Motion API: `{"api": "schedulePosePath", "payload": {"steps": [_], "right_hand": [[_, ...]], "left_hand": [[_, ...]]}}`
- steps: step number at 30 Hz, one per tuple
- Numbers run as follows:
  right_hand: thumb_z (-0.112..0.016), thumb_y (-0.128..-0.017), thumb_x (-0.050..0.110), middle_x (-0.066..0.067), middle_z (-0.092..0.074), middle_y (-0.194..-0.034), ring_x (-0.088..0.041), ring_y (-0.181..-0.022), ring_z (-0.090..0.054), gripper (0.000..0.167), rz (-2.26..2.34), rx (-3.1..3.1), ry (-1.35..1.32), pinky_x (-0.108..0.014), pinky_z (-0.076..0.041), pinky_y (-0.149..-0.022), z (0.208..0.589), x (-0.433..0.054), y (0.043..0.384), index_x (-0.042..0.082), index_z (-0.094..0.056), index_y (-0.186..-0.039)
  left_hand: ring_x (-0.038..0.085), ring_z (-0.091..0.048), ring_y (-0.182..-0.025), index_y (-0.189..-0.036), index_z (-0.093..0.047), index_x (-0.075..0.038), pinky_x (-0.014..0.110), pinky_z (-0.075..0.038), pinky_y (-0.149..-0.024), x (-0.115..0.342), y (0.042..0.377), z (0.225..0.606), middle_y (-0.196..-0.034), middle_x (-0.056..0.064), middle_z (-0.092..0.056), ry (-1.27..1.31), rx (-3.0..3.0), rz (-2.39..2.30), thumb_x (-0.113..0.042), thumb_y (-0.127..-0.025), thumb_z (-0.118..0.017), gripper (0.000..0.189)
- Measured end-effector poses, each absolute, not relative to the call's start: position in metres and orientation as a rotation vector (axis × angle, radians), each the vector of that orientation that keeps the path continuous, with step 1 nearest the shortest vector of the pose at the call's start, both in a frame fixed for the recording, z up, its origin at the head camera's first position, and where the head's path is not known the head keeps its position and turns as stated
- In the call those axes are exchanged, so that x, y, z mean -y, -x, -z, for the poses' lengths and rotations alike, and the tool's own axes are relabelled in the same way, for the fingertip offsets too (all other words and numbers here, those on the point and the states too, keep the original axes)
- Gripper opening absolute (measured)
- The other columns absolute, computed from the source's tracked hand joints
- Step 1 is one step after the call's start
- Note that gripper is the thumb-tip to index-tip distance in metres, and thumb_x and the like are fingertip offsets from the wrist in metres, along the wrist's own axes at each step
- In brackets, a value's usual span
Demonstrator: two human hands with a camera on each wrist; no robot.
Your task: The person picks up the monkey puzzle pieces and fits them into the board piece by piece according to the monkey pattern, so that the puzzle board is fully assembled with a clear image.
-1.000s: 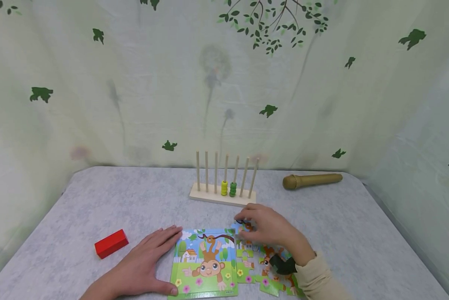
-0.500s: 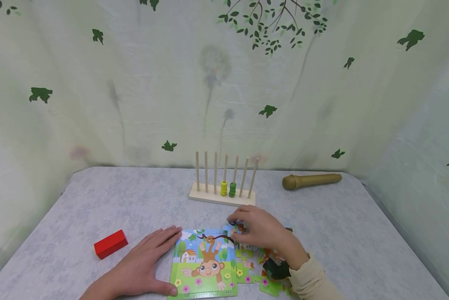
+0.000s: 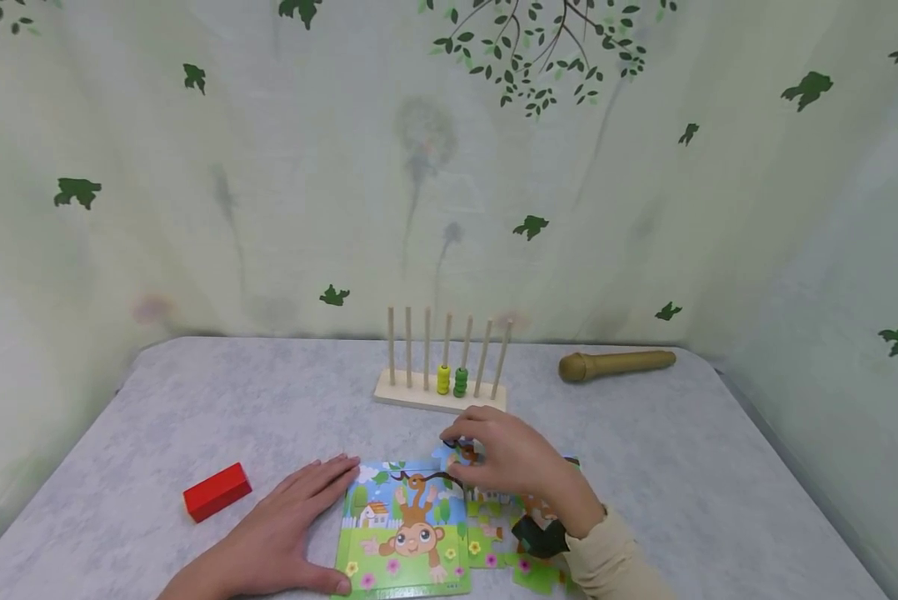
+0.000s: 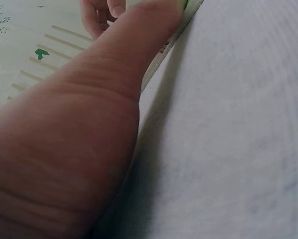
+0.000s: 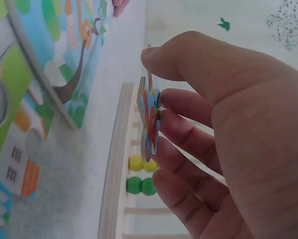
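A square picture board [image 3: 404,575] with a hanging monkey lies flat near the table's front. My left hand [image 3: 287,529] rests along its left side, fingers straight, thumb at the lower left corner. My right hand [image 3: 505,454] pinches a jigsaw piece [image 5: 149,119] above the board's upper right corner. In the right wrist view the piece stands on edge between thumb and fingertips, with blue and orange print. Joined and loose jigsaw pieces [image 3: 486,542] lie right of the board, partly hidden by the right forearm. The left wrist view shows mostly the back of my left thumb and wrist.
Behind the hands stands a wooden peg rack [image 3: 411,397] with yellow beads [image 3: 443,380] and green beads [image 3: 460,382]. A red block [image 3: 217,493] lies at the left. A brown wooden toy microphone [image 3: 617,365] lies at the back right, near the printed curtain.
My right hand has moved left with the jigsaw piece, from over the loose pieces to the board's upper right corner. The left hand stays at the board; the head view has shifted slightly.
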State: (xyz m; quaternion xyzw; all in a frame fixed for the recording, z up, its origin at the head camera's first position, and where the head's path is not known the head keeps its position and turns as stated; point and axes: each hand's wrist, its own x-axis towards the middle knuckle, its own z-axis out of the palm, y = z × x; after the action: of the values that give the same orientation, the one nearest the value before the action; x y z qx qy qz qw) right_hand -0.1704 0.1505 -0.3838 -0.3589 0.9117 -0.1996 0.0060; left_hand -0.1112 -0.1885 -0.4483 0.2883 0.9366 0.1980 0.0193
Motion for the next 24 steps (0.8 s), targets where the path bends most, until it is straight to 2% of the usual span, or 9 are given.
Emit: {"api": "schedulePosePath", "payload": {"steps": [5,15,24], "right_hand": [[-0.074,-0.096,0.033,0.008,-0.064,-0.108,-0.015,-0.085,-0.056,0.033,0.644,-2.84,1.177,-0.025,-0.045,-0.073,0.379,-0.143,0.172,0.017,-0.074,-0.125],[-0.072,-0.097,0.034,0.008,-0.063,-0.11,-0.017,-0.087,-0.059,0.033,0.684,-2.796,1.175,-0.023,-0.046,-0.072,0.373,-0.128,0.175,0.018,-0.073,-0.126],[-0.072,-0.096,0.036,0.008,-0.068,-0.118,-0.006,-0.091,-0.059,0.034,0.647,-2.807,1.156,-0.023,-0.052,-0.079,0.379,-0.117,0.173,0.019,-0.072,-0.126]], "left_hand": [[0.025,-0.039,-0.146,-0.159,-0.042,-0.024,0.062,-0.043,-0.11,0.189,0.112,0.45,-0.166,-0.008,-0.035,-0.913,-2.934,-0.603,-0.094,-0.065,-0.062,0.119],[0.022,-0.039,-0.146,-0.159,-0.041,-0.024,0.061,-0.042,-0.11,0.19,0.111,0.451,-0.165,-0.009,-0.036,-0.957,-2.956,-0.611,-0.092,-0.067,-0.065,0.117],[0.025,-0.04,-0.145,-0.159,-0.041,-0.024,0.062,-0.044,-0.108,0.189,0.112,0.45,-0.165,-0.008,-0.035,-0.945,-2.946,-0.615,-0.092,-0.066,-0.064,0.118]]}}
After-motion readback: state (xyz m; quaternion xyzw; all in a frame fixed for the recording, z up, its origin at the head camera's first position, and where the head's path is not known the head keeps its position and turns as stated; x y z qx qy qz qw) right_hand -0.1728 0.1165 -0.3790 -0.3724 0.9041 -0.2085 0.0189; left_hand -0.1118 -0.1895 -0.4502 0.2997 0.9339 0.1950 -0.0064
